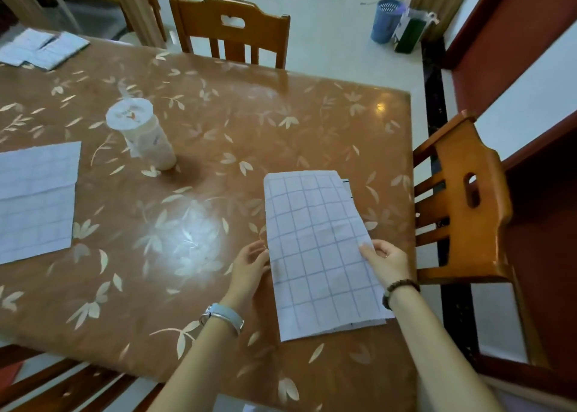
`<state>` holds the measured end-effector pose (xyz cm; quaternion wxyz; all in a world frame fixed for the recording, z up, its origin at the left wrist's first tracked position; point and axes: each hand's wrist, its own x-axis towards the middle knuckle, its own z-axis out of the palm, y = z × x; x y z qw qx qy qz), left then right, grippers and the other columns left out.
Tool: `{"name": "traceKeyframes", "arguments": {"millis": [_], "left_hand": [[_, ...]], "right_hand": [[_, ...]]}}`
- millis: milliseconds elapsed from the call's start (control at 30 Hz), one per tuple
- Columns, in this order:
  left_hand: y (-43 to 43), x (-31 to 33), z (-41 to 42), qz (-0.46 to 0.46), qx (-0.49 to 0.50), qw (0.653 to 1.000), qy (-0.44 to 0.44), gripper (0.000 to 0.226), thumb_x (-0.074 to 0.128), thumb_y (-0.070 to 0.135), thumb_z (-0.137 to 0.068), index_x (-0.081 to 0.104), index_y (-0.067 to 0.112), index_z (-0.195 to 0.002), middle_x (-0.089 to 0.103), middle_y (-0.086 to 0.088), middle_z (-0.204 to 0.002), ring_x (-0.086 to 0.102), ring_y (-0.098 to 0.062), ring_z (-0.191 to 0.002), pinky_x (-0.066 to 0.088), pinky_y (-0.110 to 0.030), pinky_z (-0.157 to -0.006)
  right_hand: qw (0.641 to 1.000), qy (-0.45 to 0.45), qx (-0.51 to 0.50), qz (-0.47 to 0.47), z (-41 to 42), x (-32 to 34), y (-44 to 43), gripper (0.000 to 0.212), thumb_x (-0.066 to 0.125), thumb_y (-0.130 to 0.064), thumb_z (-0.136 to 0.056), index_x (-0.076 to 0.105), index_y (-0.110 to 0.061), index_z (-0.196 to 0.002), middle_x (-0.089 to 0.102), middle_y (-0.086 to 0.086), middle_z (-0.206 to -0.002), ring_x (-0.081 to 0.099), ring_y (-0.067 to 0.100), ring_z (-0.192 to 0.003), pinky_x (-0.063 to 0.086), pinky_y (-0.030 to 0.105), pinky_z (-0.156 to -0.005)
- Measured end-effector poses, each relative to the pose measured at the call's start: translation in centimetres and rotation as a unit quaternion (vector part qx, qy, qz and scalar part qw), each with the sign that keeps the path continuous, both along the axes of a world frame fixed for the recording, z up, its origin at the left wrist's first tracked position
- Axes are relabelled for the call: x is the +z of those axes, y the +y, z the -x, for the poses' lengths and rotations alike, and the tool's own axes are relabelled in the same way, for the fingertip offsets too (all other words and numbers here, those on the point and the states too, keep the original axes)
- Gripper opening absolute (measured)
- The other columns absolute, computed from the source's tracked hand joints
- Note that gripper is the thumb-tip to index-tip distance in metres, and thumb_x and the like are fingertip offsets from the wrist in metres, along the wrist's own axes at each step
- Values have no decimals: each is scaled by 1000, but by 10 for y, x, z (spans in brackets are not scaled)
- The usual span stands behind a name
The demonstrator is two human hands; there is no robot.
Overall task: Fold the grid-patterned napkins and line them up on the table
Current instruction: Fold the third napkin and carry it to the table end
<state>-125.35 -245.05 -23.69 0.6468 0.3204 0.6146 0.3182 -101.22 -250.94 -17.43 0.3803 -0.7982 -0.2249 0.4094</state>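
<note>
White, blue-gridded cloth, the folded napkin [315,249] lies lengthwise on the brown leaf-patterned counter [218,124] near its right edge, between the two hands. The left hand [248,271] pinches the napkin's left edge with curled fingers [259,249], while the right hand [387,260] pinches the slightly raised right edge, thumb on top. Another napkin [37,193] lies flat, well apart at the left.

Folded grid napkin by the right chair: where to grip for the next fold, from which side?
Probably the near short end, from the person's side, pinching both corners through all layers. The napkin lies as a long strip running away from the person, layered edges showing at that end. The right hand pinches its right edge mid-length; the left hand meets the left edge.
</note>
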Motion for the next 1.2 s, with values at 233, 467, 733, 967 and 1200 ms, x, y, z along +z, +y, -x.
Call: {"name": "traceKeyframes", "arguments": {"millis": [233, 467, 733, 967, 1200], "left_hand": [[1, -14, -16, -15, -3, 998, 68, 23, 66, 12, -92, 61, 14, -114, 67, -6, -110, 66, -22, -102, 57, -26, -78], [8, -21, -25, 8, 9, 993, 118, 26, 71, 12, -87, 66, 5, -111, 73, -10, -95, 69, -23, -87, 59, -33, -76], [11, -21, -38, 3, 21, 987, 159, 10, 72, 12, -87, 72, 6, -95, 70, -1, -80, 63, -11, -72, 50, -17, -61], [14, -19, -23, -24, 46, 978, 202, 11, 71, 16, -86, 72, 7, -92, 71, -3, -82, 64, -19, -78, 54, -31, -75], [16, -24, -6, -201, -7, 921, 334, 23, 65, 4, -87, 61, 9, -110, 60, -1, -101, 58, -13, -91, 50, -25, -88]], "right_hand": [[998, 9, -39, 47, -15, -29, -11, 15, 63, -16, -91, 65, -6, -101, 62, 0, -85, 51, 9, -76, 39, 23, -64], [997, -1, -31, 74, -27, -49, -12, 23, 64, -15, -90, 66, -4, -110, 65, 8, -101, 55, 17, -92, 40, 27, -77], [996, -43, -7, 72, -39, -60, -8, 30, 69, -22, -85, 60, -19, -114, 68, 0, -103, 62, 17, -90, 46, 26, -66], [978, -190, 86, -26, -25, -54, 17, 27, 63, -13, -89, 61, -21, -115, 59, 0, -119, 57, 14, -105, 47, 23, -79], [864, -293, 399, -95, 37, -84, 46, 40, 51, -15, -95, 52, -22, -135, 44, -1, -146, 36, 17, -137, 33, 35, -112]]}}
